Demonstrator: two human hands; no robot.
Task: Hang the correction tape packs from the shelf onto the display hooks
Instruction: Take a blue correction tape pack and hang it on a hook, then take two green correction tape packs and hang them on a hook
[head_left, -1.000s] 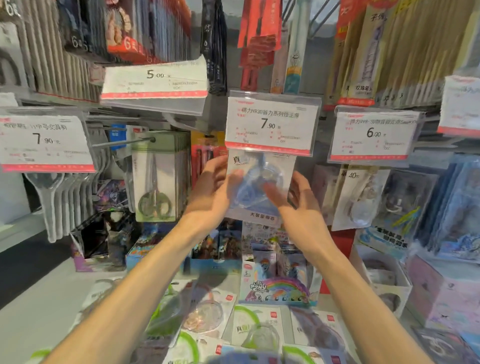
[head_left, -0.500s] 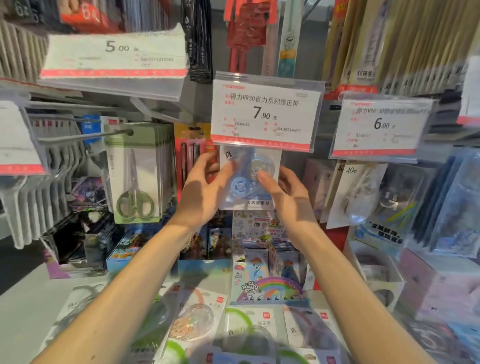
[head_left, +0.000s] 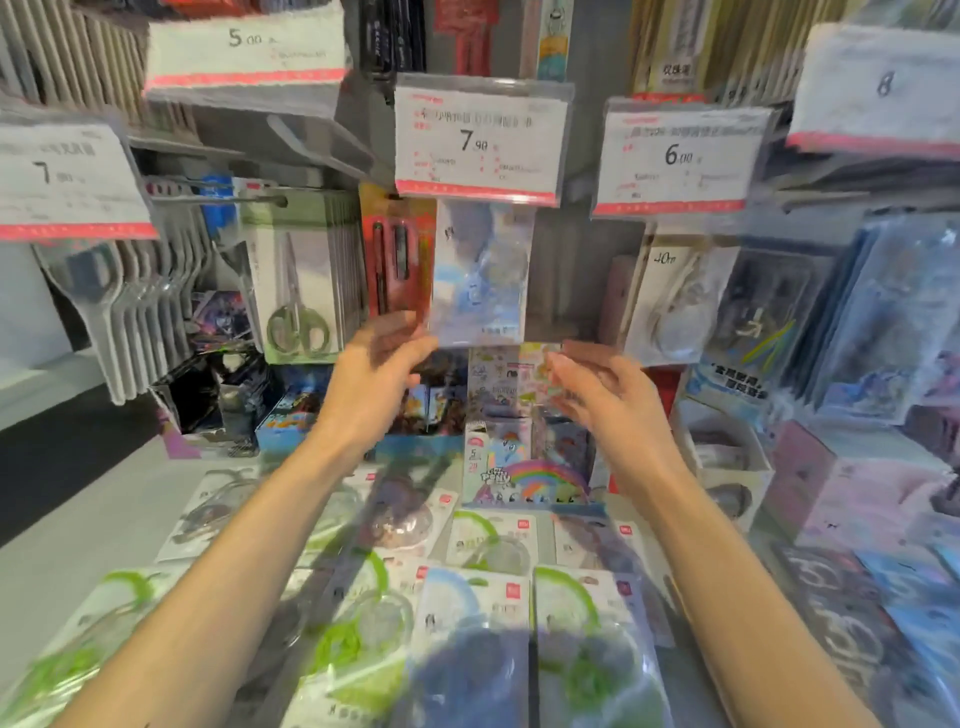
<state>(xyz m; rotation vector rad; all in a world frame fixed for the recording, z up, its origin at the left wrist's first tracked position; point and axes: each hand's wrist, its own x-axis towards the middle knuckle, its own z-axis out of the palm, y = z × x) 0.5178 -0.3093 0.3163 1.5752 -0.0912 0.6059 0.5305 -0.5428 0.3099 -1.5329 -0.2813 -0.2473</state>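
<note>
A blue correction tape pack (head_left: 480, 275) hangs from the hook under the 7.90 price tag (head_left: 480, 140). My left hand (head_left: 376, 374) is just below its lower left corner, fingers relaxed and holding nothing; the frame is too blurred to show whether the fingertips touch the pack. My right hand (head_left: 602, 395) is lower and to the right, clear of the pack, fingers loosely spread. Several more correction tape packs (head_left: 478, 613), green and blue, lie flat on the shelf beneath my forearms.
Scissors packs (head_left: 298, 280) hang to the left, a red pen pack (head_left: 397, 260) beside the hung pack. Other tape packs (head_left: 675, 306) hang under the 6.00 tag (head_left: 675, 156). Small card boxes (head_left: 524, 467) stand on the shelf behind the loose packs.
Both hands held the blue pack at the hook before. Now they have let go and dropped below it, the right hand moving away to the right. The pack hangs on its own.
</note>
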